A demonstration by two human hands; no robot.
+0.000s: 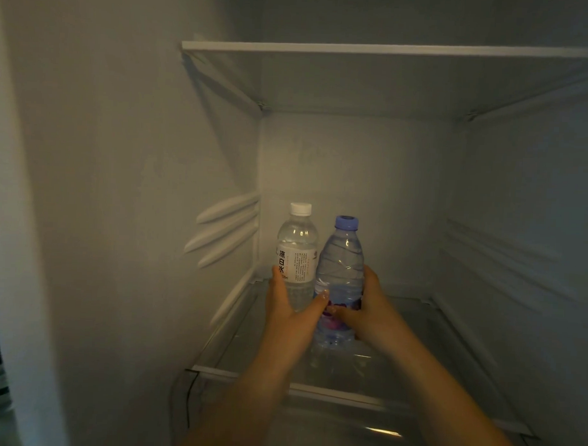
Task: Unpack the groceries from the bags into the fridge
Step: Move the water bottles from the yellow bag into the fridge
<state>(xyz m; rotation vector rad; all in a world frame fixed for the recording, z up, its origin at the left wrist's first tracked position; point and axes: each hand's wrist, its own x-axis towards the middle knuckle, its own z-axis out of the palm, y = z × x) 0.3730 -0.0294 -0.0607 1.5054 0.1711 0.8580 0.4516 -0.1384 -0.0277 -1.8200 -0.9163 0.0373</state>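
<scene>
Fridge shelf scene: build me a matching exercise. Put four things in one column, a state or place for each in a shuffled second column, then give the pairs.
Column one
1. white-capped bottle
2. blue-capped bottle
3. upper shelf
4. lower glass shelf

Column two
A. bare of items in view, above the bottles
B. gripped by the right hand
C. carries both bottles
D. white label with dark characters, held by the left hand

Pairs: 1-D, 2-B, 3-A, 4-C
</scene>
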